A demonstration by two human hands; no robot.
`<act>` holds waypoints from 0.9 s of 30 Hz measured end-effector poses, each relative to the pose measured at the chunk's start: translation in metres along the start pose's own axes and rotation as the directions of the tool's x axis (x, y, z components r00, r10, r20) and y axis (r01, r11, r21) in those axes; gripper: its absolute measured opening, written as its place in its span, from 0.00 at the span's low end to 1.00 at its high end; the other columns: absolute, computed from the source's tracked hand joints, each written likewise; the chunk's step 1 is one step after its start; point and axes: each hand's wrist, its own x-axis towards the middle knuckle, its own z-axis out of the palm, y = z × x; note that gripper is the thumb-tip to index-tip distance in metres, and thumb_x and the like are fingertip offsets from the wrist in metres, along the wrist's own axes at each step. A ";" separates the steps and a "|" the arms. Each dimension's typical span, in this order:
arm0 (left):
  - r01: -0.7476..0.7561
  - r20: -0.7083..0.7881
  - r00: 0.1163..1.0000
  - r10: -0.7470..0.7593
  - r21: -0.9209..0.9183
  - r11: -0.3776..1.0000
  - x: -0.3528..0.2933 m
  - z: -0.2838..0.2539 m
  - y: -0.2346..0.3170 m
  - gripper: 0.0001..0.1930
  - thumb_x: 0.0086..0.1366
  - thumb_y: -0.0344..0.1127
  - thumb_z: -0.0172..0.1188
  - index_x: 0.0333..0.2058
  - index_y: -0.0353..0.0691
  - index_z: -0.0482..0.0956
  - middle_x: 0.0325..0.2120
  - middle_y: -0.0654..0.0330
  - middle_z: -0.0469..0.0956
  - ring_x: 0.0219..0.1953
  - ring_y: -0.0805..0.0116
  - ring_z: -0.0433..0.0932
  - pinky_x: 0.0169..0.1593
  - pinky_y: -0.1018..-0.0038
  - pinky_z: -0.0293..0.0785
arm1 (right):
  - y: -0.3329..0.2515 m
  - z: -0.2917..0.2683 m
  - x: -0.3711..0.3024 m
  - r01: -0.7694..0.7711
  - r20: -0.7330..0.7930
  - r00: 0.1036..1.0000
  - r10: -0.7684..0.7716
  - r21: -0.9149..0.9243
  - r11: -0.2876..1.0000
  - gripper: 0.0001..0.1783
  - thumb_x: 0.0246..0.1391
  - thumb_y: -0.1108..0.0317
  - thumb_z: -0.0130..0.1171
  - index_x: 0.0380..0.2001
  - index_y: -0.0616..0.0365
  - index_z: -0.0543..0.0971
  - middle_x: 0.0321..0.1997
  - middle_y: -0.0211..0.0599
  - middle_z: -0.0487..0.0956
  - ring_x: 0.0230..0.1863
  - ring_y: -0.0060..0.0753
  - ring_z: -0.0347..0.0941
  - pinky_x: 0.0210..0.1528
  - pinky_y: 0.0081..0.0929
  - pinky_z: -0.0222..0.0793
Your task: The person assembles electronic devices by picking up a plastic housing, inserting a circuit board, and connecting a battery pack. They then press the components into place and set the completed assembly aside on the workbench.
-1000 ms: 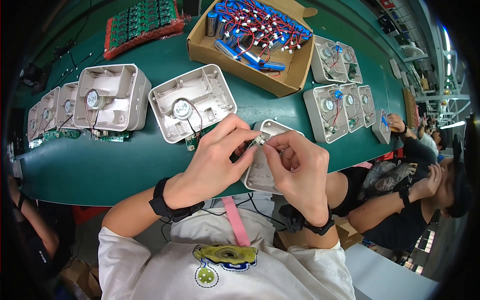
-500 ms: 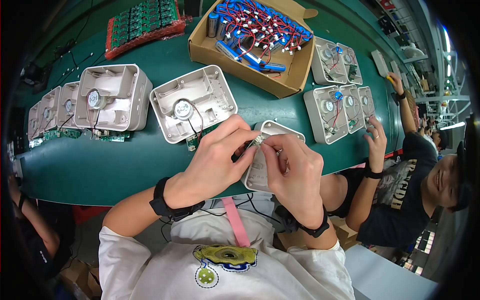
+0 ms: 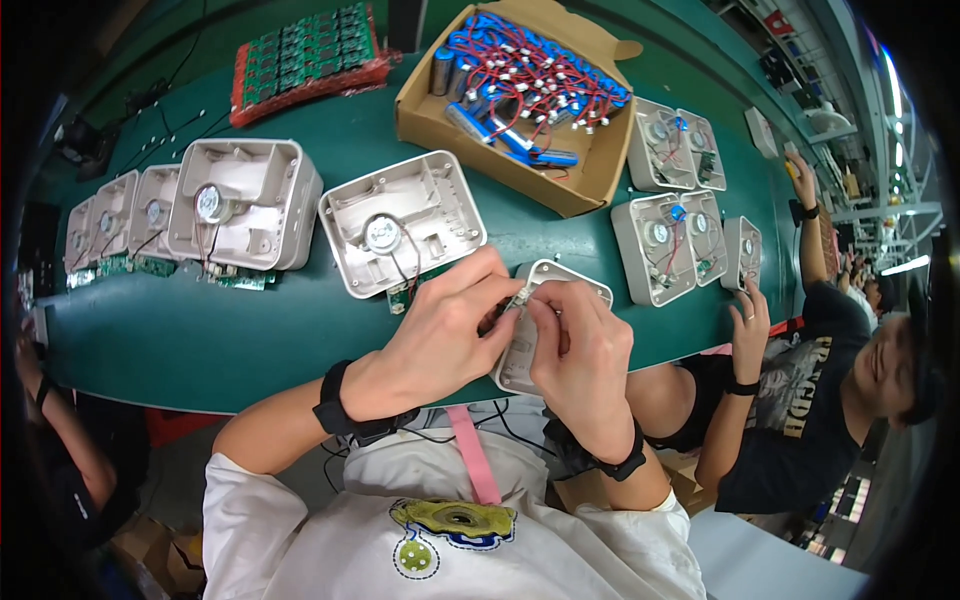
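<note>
Above a pale plastic housing [image 3: 520,362] at the table's near edge, my two hands meet at their fingertips. My left hand [image 3: 445,325] is closed in a pinch on a small circuit board [image 3: 521,295] that shows green and white; fingers cover most of it. My right hand [image 3: 588,350] also pinches at this piece, and what lies between its fingertips is too small to make out. Beyond my left hand rests an open housing [image 3: 455,205] with a round silver speaker [image 3: 382,233], wires and a green board [image 3: 400,298] at its near side.
An open cardboard box [image 3: 420,125] holds blue cylindrical batteries with red wires. Green circuit boards [image 3: 310,60] lie on red wrap at the back. More housings stand left [image 3: 245,160] and right [image 3: 650,285]. A co-worker's hand [image 3: 748,325] touches a housing [image 3: 742,255].
My fingertips stay together at the small board, with my right hand slightly lower. The co-worker's housing has moved apart from its row. The whole view has shifted a little.
</note>
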 end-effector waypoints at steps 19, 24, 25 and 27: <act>0.115 0.310 0.943 -0.120 0.032 0.993 -0.004 0.002 0.027 0.14 0.63 0.26 0.73 0.47 0.33 0.87 0.34 0.56 0.76 0.29 0.70 0.77 0.31 0.72 0.76 | -0.009 0.001 -0.069 -0.160 0.060 0.982 0.181 -0.256 0.953 0.57 0.48 0.58 0.77 0.75 0.66 0.60 0.80 0.71 0.53 0.80 0.78 0.48 0.75 0.69 0.50; -0.050 0.424 0.906 0.018 0.065 0.997 -0.006 0.004 0.027 0.17 0.65 0.31 0.72 0.51 0.34 0.86 0.36 0.54 0.73 0.31 0.63 0.78 0.33 0.67 0.76 | 0.013 -0.010 -0.063 -0.131 0.076 0.985 0.154 -0.246 0.960 0.52 0.50 0.60 0.75 0.75 0.63 0.62 0.81 0.67 0.54 0.81 0.75 0.47 0.76 0.70 0.48; -0.042 0.467 0.884 0.004 0.071 0.997 -0.006 0.003 0.027 0.17 0.66 0.32 0.72 0.51 0.35 0.86 0.37 0.54 0.72 0.31 0.60 0.78 0.33 0.65 0.76 | 0.019 -0.013 -0.060 -0.128 0.084 0.984 0.154 -0.253 0.959 0.51 0.50 0.60 0.74 0.74 0.62 0.63 0.81 0.65 0.54 0.82 0.74 0.47 0.76 0.71 0.47; -0.036 0.440 0.898 0.002 0.069 0.997 -0.006 0.003 0.027 0.17 0.66 0.32 0.72 0.52 0.35 0.85 0.36 0.54 0.72 0.30 0.61 0.78 0.33 0.66 0.76 | 0.037 -0.015 -0.054 -0.093 0.074 0.990 0.123 -0.317 0.944 0.49 0.51 0.60 0.74 0.74 0.60 0.65 0.81 0.62 0.56 0.82 0.73 0.47 0.76 0.71 0.47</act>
